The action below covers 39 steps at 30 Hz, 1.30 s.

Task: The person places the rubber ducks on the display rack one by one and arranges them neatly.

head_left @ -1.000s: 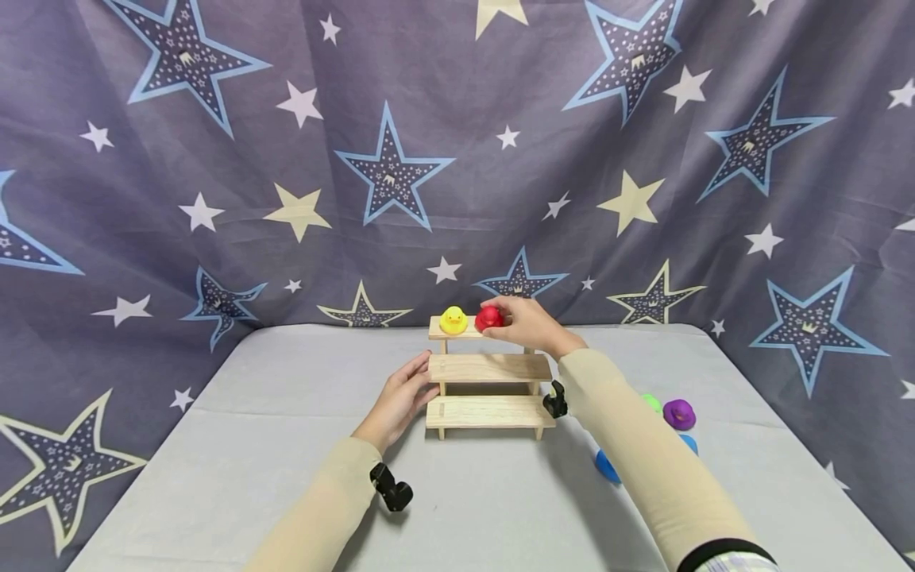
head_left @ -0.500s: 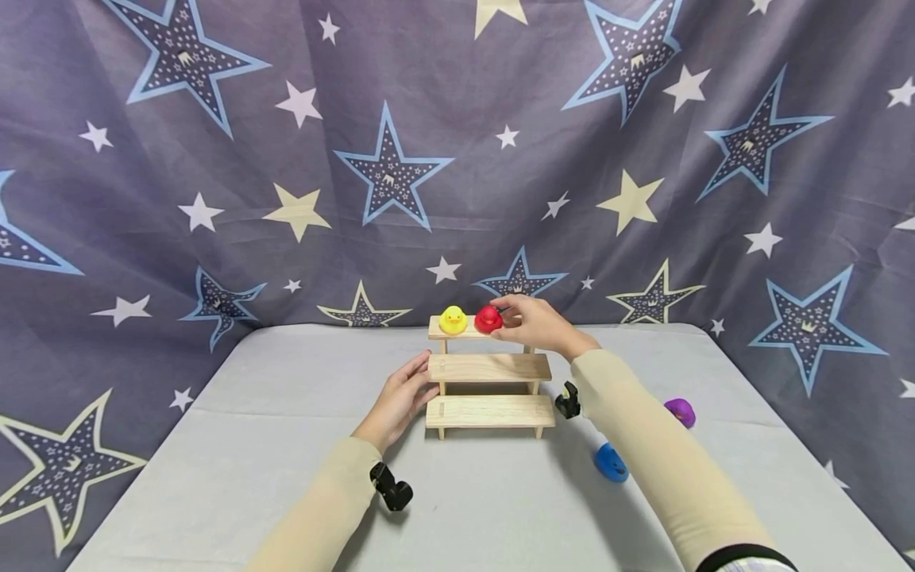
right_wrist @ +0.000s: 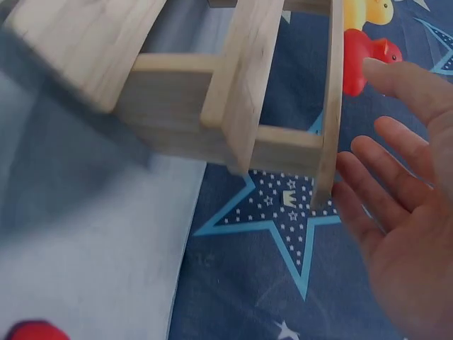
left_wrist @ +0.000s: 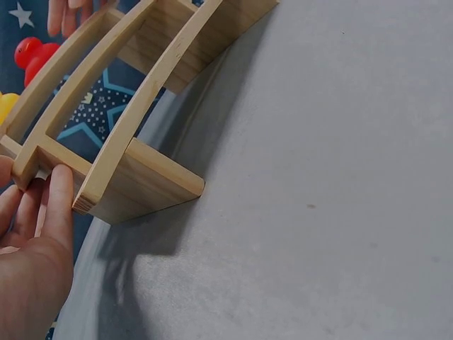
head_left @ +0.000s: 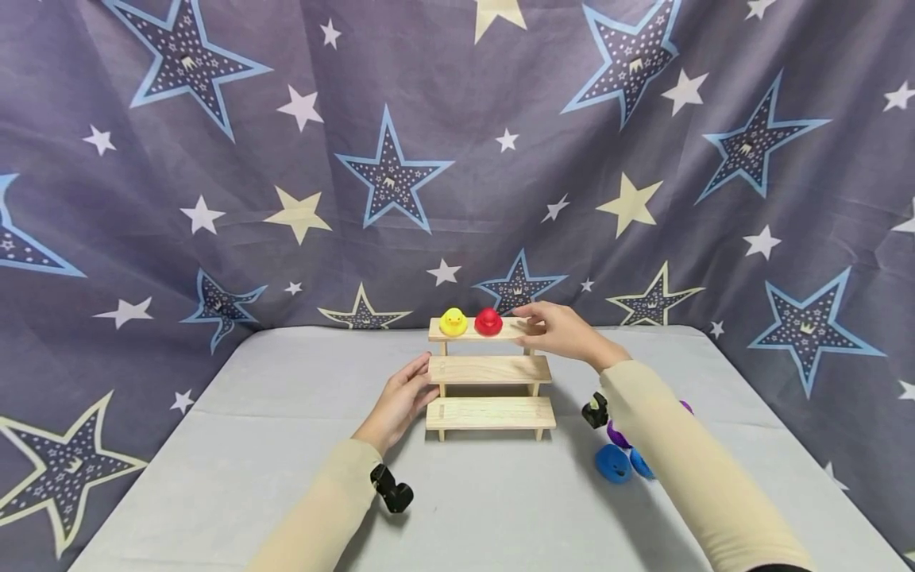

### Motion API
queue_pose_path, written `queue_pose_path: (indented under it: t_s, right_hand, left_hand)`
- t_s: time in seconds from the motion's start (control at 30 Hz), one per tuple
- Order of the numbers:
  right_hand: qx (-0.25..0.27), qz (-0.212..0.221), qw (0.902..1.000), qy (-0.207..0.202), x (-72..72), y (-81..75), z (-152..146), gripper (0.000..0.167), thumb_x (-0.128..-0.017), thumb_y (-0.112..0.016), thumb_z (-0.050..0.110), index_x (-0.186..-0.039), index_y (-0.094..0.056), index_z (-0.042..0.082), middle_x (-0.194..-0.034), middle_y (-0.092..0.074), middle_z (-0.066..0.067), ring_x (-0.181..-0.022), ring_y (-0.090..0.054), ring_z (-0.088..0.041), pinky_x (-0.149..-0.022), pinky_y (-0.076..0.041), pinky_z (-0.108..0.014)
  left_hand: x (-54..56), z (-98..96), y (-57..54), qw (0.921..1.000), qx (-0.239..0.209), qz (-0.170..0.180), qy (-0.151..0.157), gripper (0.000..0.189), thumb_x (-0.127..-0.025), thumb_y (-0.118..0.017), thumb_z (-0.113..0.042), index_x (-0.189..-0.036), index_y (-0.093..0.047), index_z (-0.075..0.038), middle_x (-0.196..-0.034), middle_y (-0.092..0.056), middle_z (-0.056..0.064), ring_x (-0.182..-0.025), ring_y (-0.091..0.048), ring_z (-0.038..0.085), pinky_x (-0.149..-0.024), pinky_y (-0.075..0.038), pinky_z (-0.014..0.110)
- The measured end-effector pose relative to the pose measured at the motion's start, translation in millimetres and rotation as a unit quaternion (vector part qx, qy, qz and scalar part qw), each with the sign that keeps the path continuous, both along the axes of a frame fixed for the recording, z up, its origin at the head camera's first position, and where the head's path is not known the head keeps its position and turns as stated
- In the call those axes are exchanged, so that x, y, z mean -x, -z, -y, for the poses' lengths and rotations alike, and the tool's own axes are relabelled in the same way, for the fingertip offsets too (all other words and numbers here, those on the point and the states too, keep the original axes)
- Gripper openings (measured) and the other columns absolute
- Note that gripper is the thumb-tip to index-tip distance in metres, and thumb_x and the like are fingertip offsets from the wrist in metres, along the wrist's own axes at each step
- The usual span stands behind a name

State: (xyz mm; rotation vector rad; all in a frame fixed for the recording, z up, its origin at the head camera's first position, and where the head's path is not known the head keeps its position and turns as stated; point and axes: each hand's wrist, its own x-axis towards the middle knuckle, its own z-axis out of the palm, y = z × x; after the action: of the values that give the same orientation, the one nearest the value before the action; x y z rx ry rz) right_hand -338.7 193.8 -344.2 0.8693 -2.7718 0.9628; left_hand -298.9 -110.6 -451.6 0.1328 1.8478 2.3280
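A small three-tier wooden display stand (head_left: 490, 369) is on the table. A yellow rubber duck (head_left: 453, 322) sits at the left of its top tier, a red rubber duck (head_left: 488, 322) to the right of it. My left hand (left_wrist: 35, 262) holds the stand's left end, its thumb and fingertips about the wood at the middle tier. At the top tier's right end is my right hand (right_wrist: 407, 205), fingers relaxed and parted with nothing held. In the right wrist view its thumb points toward the red duck, and its fingertips are by the top plank's edge.
Right of the stand lie a blue duck (head_left: 613, 463), another blue thing (head_left: 641, 464) and a purple thing (head_left: 618, 435), partly hidden by the right sleeve (head_left: 686, 453). A blurred red object (right_wrist: 37, 331) shows at the right wrist view's corner. A star-patterned curtain (head_left: 457, 159) hangs behind the table.
My right hand has let go of the red duck and moved right along the top tier. The red duck stays on the tier. My left hand has not moved.
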Motion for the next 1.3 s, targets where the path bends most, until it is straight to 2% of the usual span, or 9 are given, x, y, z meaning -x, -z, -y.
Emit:
queue_pose_path:
  t_s: [0.23, 0.57, 0.83, 1.03, 1.3]
  right_hand:
    - [-0.02, -0.011, 0.9997, 0.003, -11.8, -2.1, -21.4, 0.051, -0.089, -0.077, 0.021, -0.134, -0.061, 0.003, -0.13, -0.063, -0.015, -0.116, -0.06, -0.032, -0.101, -0.052, -0.054]
    - [-0.048, 0.003, 0.9987, 0.019, -24.8, 3.5, -49.6, 0.054, -0.09, -0.077, 0.026, -0.135, -0.06, 0.002, -0.132, -0.062, -0.016, -0.119, -0.058, -0.034, -0.1, -0.052, -0.055]
    - [-0.05, 0.029, 0.9977, 0.036, -29.5, 15.3, -65.4, 0.053, -0.09, -0.076, 0.027, -0.135, -0.061, 0.003, -0.133, -0.061, -0.016, -0.118, -0.058, -0.034, -0.101, -0.051, -0.057]
    - [-0.066, 0.011, 0.9973, 0.029, -29.7, 27.0, -79.7, 0.054, -0.089, -0.077, 0.025, -0.134, -0.061, -0.001, -0.131, -0.063, -0.018, -0.115, -0.061, -0.035, -0.099, -0.053, -0.057]
    - [-0.082, 0.027, 0.9956, 0.036, -35.4, 43.9, -99.8, 0.053, -0.089, -0.077, 0.025, -0.13, -0.062, -0.004, -0.128, -0.064, -0.02, -0.113, -0.062, -0.038, -0.099, -0.052, -0.058]
  left_hand:
    - [0.3, -0.3, -0.7, 1.0, 0.0, -0.002, 0.003, 0.054, -0.105, -0.044, -0.007, -0.157, -0.029, -0.002, -0.157, -0.031, 0.018, -0.141, -0.038, 0.032, -0.108, -0.049, 0.033]
    - [0.9, -0.3, -1.3, 1.0, 0.0, 0.004, -0.001, 0.054, -0.104, -0.045, -0.006, -0.156, -0.03, -0.002, -0.157, -0.031, 0.018, -0.14, -0.039, 0.031, -0.108, -0.049, 0.033]
    - [-0.3, -0.4, -2.7, 1.0, -0.004, 0.005, 0.003, 0.054, -0.104, -0.045, -0.006, -0.156, -0.029, -0.002, -0.158, -0.03, 0.018, -0.141, -0.038, 0.032, -0.109, -0.047, 0.034]
    - [-1.2, -0.4, -2.8, 1.0, -0.004, 0.003, 0.003, 0.055, -0.104, -0.046, -0.006, -0.156, -0.029, -0.001, -0.158, -0.03, 0.019, -0.141, -0.038, 0.033, -0.109, -0.048, 0.034]
    - [-0.8, -0.5, -2.6, 1.0, -0.004, 0.005, 0.001, 0.054, -0.105, -0.045, -0.006, -0.156, -0.029, -0.002, -0.158, -0.031, 0.017, -0.141, -0.038, 0.031, -0.108, -0.049, 0.033]
